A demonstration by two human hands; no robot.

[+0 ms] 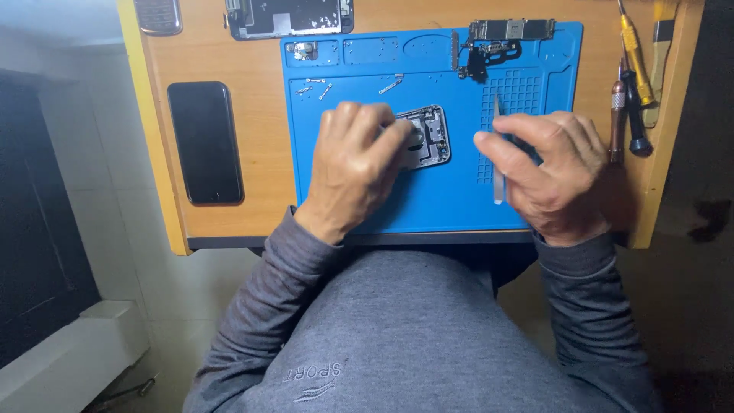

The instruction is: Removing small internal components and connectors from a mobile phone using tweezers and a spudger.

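An opened phone housing point(430, 136) lies on a blue work mat point(428, 203) on a small wooden table. My left hand point(355, 164) rests over the housing's left part, fingers pressing on it. My right hand point(547, 168) is to the right of the housing and pinches metal tweezers point(498, 164) that stand nearly upright in the picture, tip toward the mat's gridded area. The two hands are a short gap apart.
A dark phone point(205, 142) lies face up at the table's left. A circuit board point(511, 30) and small parts sit at the mat's far edge, another opened phone body point(289, 17) beyond it. Screwdrivers point(634, 84) lie along the right edge. Small screws point(315, 88) dot the mat.
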